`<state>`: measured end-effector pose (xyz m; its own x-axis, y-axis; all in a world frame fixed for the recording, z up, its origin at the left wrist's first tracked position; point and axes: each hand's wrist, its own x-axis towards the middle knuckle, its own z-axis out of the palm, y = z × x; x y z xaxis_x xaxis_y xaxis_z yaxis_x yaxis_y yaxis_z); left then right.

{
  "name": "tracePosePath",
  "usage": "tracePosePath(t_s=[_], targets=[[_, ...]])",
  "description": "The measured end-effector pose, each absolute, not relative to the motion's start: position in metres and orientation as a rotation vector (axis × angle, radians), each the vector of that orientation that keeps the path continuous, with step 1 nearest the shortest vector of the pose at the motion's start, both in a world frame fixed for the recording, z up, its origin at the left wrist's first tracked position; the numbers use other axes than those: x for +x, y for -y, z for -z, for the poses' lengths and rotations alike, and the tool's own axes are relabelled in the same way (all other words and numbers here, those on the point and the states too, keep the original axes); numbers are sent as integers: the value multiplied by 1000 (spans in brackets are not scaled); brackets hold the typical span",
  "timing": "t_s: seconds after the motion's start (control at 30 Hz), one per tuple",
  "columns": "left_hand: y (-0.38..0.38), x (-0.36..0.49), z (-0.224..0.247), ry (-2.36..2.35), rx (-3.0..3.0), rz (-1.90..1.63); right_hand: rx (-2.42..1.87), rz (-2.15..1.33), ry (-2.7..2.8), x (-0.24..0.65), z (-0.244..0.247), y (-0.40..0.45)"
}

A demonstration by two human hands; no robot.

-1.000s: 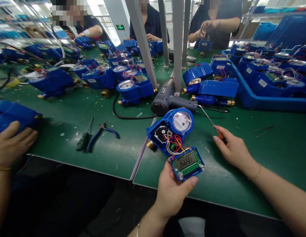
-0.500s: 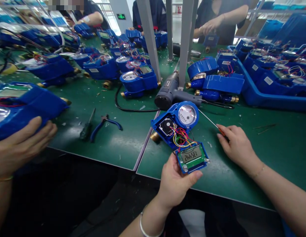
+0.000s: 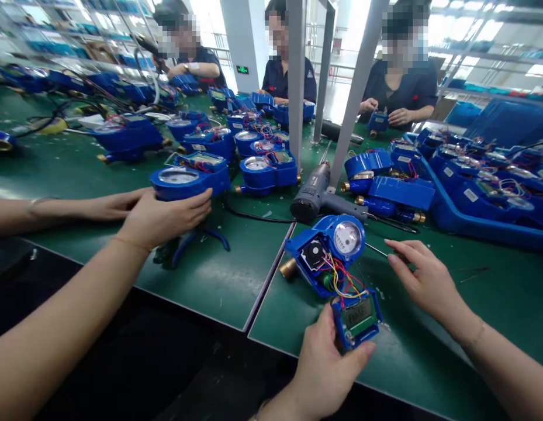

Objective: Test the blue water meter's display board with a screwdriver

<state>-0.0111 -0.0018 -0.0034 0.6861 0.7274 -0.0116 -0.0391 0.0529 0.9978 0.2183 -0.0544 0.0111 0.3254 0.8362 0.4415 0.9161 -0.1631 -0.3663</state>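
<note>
Since the wires (image 3: 336, 279) seemingly limit reach, my left hand (image 3: 324, 368) pinches the display module (image 3: 359, 316) near the water meter (image 3: 331, 244); my right hand (image 3: 434, 282) pinches a screwdriver (image 3: 376, 250).

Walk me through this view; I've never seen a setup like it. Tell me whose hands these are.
There is no robot here. One camera, worn on a person's head, looks forward and down at their bare hands. Their left hand holds a small display unit, wired to an open blue meter. Their right hand holds a thin metal tool. The hands at left are a neighbour's, on another meter. The green table also bears a grey heat gun, more meters and a blue tray. Three people sit opposite.
</note>
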Motion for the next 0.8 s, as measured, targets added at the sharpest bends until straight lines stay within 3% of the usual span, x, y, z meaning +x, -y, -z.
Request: tracePosePath(t_s=[0.37,0.8], targets=[[-3,-11,12,-461,1219,-620,-2032,23,1736,243,-57,-100],[-4,-13,19,-439,1235,-686,-2029,-44,1612,225,-73,-123]])
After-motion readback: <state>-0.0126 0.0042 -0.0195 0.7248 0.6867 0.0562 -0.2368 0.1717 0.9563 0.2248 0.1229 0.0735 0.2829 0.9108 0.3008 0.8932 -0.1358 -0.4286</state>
